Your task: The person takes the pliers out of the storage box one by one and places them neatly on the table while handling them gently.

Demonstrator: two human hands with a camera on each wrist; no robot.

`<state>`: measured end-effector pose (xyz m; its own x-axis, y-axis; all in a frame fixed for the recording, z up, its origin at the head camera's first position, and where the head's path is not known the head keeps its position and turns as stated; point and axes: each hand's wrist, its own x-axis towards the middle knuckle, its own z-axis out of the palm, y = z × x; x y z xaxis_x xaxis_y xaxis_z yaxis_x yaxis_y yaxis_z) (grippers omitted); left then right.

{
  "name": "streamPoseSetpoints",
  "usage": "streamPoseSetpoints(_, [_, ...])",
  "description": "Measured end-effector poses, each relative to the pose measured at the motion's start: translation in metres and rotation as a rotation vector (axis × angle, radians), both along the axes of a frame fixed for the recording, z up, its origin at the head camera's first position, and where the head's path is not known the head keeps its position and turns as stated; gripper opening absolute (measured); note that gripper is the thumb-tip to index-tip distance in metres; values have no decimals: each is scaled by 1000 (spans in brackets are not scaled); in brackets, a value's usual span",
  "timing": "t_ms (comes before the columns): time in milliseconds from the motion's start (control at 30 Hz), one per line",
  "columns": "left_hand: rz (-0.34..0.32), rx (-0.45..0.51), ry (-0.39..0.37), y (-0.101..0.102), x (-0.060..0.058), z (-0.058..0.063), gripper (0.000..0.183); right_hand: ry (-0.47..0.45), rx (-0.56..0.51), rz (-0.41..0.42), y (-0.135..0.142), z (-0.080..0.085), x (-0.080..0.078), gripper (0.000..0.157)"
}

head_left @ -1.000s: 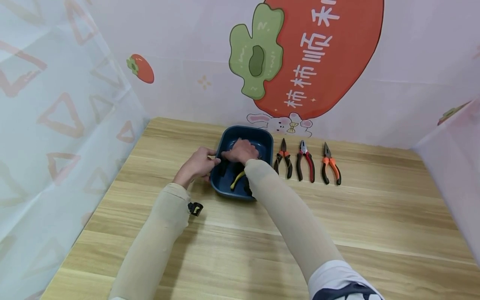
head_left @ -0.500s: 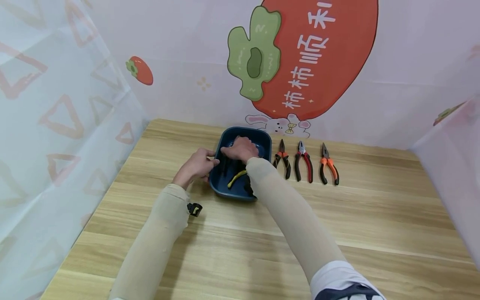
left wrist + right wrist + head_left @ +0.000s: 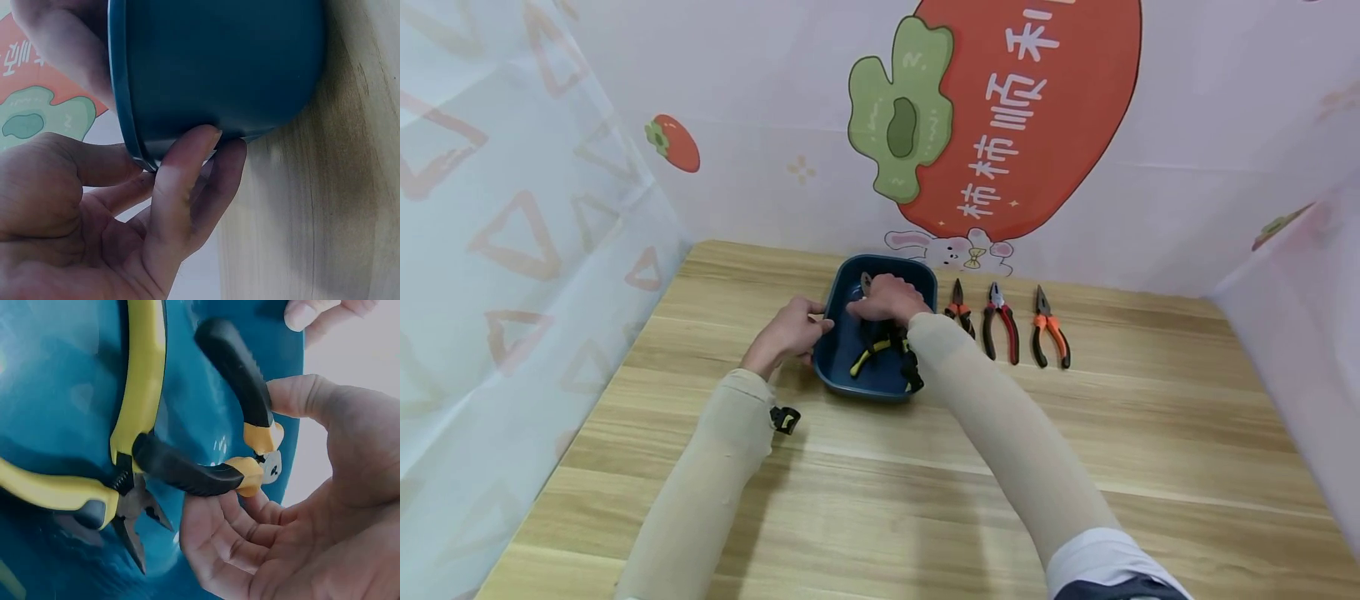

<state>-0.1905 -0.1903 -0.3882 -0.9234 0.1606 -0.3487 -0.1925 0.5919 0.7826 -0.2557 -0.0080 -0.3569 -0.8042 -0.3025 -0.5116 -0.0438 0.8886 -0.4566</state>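
Observation:
A dark blue plastic bin (image 3: 867,392) stands near the back of the wooden table. My left hand (image 3: 786,332) holds its left rim, thumb and fingers about the edge in the left wrist view. My right hand (image 3: 889,298) is inside the bin. In the right wrist view it grips pliers (image 3: 228,372) with black and orange-yellow handles, thumb on one handle and fingers under the other. Their metal head shows past the hand in the head view. Below lie yellow-handled pliers (image 3: 142,381) with dark jaws, spread open on the bin floor.
To the right of the bin, three pliers lie in a row: black-and-orange pliers (image 3: 958,307), red-and-black pliers (image 3: 1000,323) and orange-and-black pliers (image 3: 1049,327). A printed cloth wall (image 3: 760,183) rises behind the table.
My right hand has shifted slightly right within the bin, and the metal head of the gripped pliers has come into sight above it. The left hand keeps its place on the rim.

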Motion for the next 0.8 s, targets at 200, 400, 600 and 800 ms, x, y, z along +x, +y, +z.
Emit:
streamPoseSetpoints(200, [-1, -4, 13, 0, 0, -1, 49, -33, 53, 55, 5, 4, 0, 36])
streamPoseSetpoints(400, [8, -10, 13, 0, 0, 0, 50, -75, 142, 143, 8, 2, 0, 40])
streamPoseSetpoints(600, [1, -20, 20, 1, 0, 1, 48, -95, 172, 207, 10, 0, 1, 28])
streamPoseSetpoints(800, [3, -14, 21, 2, 1, 1, 48, -104, 215, 254, 9, -11, -6, 26])
